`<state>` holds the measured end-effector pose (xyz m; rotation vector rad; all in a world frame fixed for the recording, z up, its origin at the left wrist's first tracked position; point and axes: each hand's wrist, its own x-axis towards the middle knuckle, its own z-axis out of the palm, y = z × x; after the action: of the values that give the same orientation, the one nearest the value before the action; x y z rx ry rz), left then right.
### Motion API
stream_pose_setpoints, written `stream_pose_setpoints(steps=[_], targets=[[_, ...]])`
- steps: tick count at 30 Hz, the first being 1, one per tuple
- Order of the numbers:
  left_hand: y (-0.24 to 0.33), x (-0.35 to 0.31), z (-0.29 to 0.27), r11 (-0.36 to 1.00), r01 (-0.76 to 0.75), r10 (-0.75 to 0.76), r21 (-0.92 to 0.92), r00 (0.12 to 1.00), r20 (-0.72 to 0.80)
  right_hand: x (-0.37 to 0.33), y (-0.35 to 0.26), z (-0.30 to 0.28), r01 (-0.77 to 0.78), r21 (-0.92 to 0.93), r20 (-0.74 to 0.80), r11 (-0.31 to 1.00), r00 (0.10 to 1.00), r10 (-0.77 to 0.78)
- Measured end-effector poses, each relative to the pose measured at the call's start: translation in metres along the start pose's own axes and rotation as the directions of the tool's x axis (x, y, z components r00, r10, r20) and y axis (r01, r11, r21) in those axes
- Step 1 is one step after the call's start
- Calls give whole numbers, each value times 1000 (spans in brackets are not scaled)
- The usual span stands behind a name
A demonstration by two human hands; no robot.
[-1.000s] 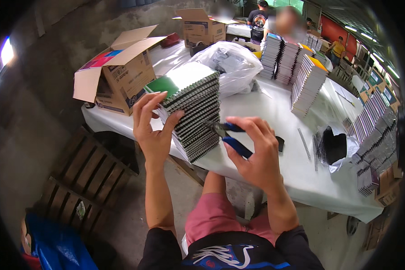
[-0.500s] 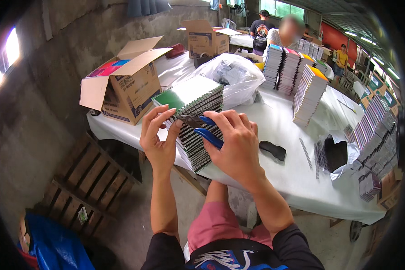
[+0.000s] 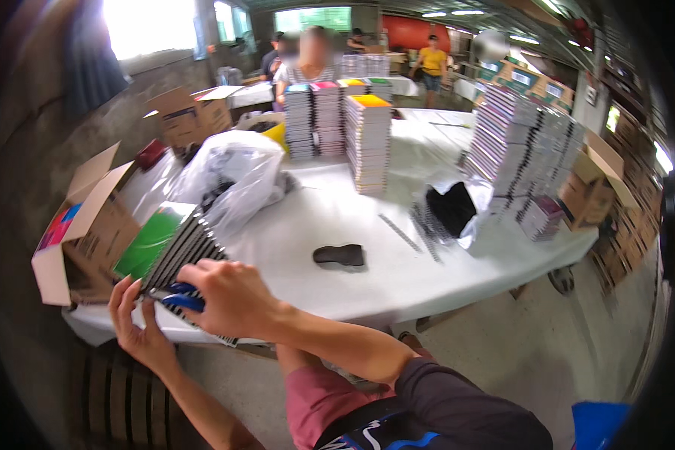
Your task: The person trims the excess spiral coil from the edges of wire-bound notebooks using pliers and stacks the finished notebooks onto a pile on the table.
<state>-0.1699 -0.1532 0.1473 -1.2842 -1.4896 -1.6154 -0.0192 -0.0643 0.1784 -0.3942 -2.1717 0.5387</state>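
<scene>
All visible fingers of the right hand (image 3: pixel 236 298) wrap the pliers (image 3: pixel 183 301); the left hand (image 3: pixel 144 341) curls beside them, perhaps steadying the notebooks (image 3: pixel 150 246), though blur hides its grip. These stand stacked near the edge of the table (image 3: pixel 277 274), within reach.

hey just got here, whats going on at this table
The person's right hand holds blue-handled pliers, their tip close to the bound edge of a stack of spiral notebooks with a green cover on top. The left hand is at the stack's corner; whether it grips anything is unclear. The stack is on the white table, between an open cardboard box and a clear plastic bag.
</scene>
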Motion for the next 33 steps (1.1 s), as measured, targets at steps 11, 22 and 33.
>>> stream_pose_setpoints(steps=[11,22,33], targets=[[0,1,-2,999,-49,49,13,999,17,-24,47,-34,174,3,-160,985,972,-171],[118,-53,145,861,-2,130,-509,968,216,-224,193,-119,-371,-416,-164,830,929,333],[13,-25,335,831,423,-313,-361,892,325,-268,216,-131,-466,-504,-257,727,885,388]])
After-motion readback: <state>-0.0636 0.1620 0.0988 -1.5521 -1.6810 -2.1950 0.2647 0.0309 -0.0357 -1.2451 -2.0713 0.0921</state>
